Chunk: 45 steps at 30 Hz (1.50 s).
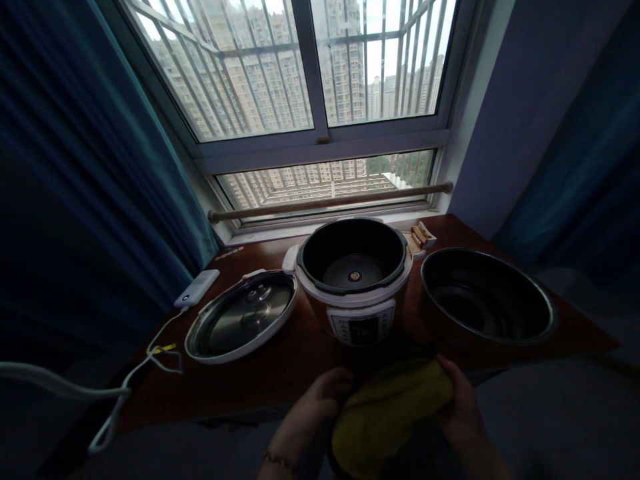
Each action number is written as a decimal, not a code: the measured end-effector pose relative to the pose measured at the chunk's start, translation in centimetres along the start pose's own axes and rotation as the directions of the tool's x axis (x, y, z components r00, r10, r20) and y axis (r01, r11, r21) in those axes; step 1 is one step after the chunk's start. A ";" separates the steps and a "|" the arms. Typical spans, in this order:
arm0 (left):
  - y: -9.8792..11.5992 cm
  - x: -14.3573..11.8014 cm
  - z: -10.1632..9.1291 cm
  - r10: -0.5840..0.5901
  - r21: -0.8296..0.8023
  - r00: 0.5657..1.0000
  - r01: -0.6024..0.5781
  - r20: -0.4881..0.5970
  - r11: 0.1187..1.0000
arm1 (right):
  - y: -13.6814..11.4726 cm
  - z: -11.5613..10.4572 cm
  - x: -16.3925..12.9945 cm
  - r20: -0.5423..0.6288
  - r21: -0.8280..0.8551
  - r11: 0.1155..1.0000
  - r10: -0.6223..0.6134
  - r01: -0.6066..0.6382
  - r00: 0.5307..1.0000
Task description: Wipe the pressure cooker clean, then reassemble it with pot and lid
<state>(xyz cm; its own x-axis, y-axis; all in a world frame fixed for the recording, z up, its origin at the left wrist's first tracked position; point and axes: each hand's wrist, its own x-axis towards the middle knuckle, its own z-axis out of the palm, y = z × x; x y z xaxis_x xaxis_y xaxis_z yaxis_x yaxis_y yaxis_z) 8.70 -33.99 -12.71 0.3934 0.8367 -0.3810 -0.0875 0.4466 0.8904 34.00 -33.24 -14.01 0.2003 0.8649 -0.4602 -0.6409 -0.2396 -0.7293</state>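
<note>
At the bottom of the view, a yellow cloth hangs loosely between my two hands, with a dark patch along its edges. My right hand is closed on its right side. On the left, my left hand has its fingers curled beside the cloth; what lies in them is too dark to make out. Just beyond stands a white electric pressure cooker without its lid, its dark inside showing. To its right sits a wide dark inner pot. The round lid lies upturned at the left.
A white power bank with a white cable lies on the brown wooden table at the left. Behind the cooker is a small white holder with brown pieces. A barred window and blue curtains enclose the table.
</note>
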 end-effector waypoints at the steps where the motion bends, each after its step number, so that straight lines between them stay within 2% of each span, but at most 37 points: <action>1: 0.2 0.6 0.0 0.009 0.055 1.000 -0.008 -0.009 0.998 | -0.3 -0.2 0.4 -0.038 0.000 1.000 0.001 -0.001 0.999; 3: 0.4 1.9 0.0 0.074 0.258 0.990 -0.040 -0.121 0.965 | -0.5 -0.6 1.4 -0.068 -0.053 0.998 -0.030 0.027 0.997; 4: 0.3 2.5 0.1 0.153 0.397 0.967 -0.062 -0.203 0.916 | -0.4 -0.9 2.0 -0.063 -0.108 0.993 -0.053 0.046 0.997; 5: 0.0 3.1 0.2 0.267 0.543 0.921 -0.075 -0.284 0.836 | -0.1 -1.3 2.5 -0.055 -0.185 0.981 -0.074 0.063 0.996; 7: -0.9 3.7 0.5 0.532 0.796 0.765 -0.043 -0.362 0.604 | 0.5 -2.2 3.5 -0.050 -0.384 0.918 -0.129 0.100 0.990; 9: -2.3 3.5 1.2 0.750 0.944 0.604 0.013 -0.270 0.330 | 1.0 -3.2 4.2 -0.060 -0.583 0.797 -0.231 0.154 0.971; 10: -3.2 3.3 1.8 0.823 0.981 0.543 0.013 -0.168 0.191 | 1.3 -3.6 4.5 -0.056 -0.660 0.729 -0.288 0.181 0.956; 12: -5.3 2.6 3.2 0.881 0.995 0.463 -0.060 0.099 -0.080 | 1.6 -4.3 5.0 -0.026 -0.746 0.630 -0.352 0.216 0.936; 13: -6.5 2.4 4.1 0.877 0.976 0.429 -0.108 0.216 -0.187 | 1.8 -4.5 5.2 -0.017 -0.764 0.606 -0.361 0.221 0.932; 14: -7.6 2.2 4.9 0.863 0.959 0.418 -0.135 0.285 -0.251 | 1.9 -4.6 5.3 -0.014 -0.774 0.593 -0.364 0.220 0.931; 15: -8.6 2.3 5.6 0.851 0.957 0.439 -0.130 0.289 -0.258 | 2.0 -4.6 5.5 -0.014 -0.779 0.587 -0.366 0.219 0.930; 17: -10.2 2.8 6.6 0.830 0.980 0.521 -0.073 0.198 -0.188 | 2.1 -4.6 5.9 -0.022 -0.788 0.575 -0.385 0.221 0.923; 20: -10.4 3.9 6.5 0.752 0.996 0.655 -0.008 0.071 -0.087 | 2.1 -4.5 6.6 0.003 -0.832 0.494 -0.450 0.251 0.893; 22: -9.1 4.5 5.6 0.675 0.997 0.734 -0.038 0.078 -0.074 | 2.0 -4.4 6.8 0.065 -0.876 0.388 -0.494 0.287 0.867; 24: -7.0 4.7 4.5 0.585 0.991 0.800 -0.115 0.134 -0.069 | 1.9 -4.2 6.6 0.178 -0.900 0.248 -0.541 0.358 0.822; 26: -4.8 4.6 3.4 0.489 0.976 0.847 -0.210 0.210 -0.055 | 1.9 -3.8 5.9 0.324 -0.890 0.068 -0.604 0.452 0.728; 28: -3.0 4.5 2.4 0.420 0.961 0.869 -0.273 0.261 -0.033 | 2.2 -3.2 5.0 0.474 -0.841 -0.125 -0.640 0.526 0.606; 30: -1.9 4.4 1.5 0.369 0.949 0.879 -0.315 0.303 -0.029 | 2.9 -2.8 4.0 0.599 -0.769 -0.262 -0.613 0.583 0.515; 33: -1.7 4.0 0.2 0.311 0.928 0.876 -0.366 0.369 -0.071 | 4.4 -2.5 3.4 0.733 -0.661 -0.368 -0.500 0.653 0.461; 35: -2.0 3.6 -0.5 0.310 0.925 0.872 -0.365 0.378 -0.100 | 5.3 -2.6 3.6 0.774 -0.624 -0.401 -0.432 0.670 0.462; 38: -2.6 2.9 -1.1 0.352 0.941 0.872 -0.315 0.339 -0.124 | 5.7 -2.6 4.2 0.773 -0.632 -0.407 -0.385 0.659 0.504; 41: -2.9 2.3 -1.2 0.384 0.948 0.867 -0.280 0.317 -0.150 | 5.1 -2.6 4.6 0.762 -0.647 -0.368 -0.357 0.668 0.541; 45: -2.8 2.0 -0.8 0.416 0.946 0.851 -0.267 0.320 -0.182 | 4.4 -2.6 4.4 0.759 -0.645 -0.279 -0.337 0.711 0.557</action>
<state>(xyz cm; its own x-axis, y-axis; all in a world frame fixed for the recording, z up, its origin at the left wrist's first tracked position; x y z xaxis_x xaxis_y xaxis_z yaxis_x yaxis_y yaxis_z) 8.98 -33.34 -16.19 0.5913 0.7966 0.1256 0.7772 -0.6045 0.1748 34.04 -31.61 -20.58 -0.2353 0.8971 0.3741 0.7994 0.3975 -0.4505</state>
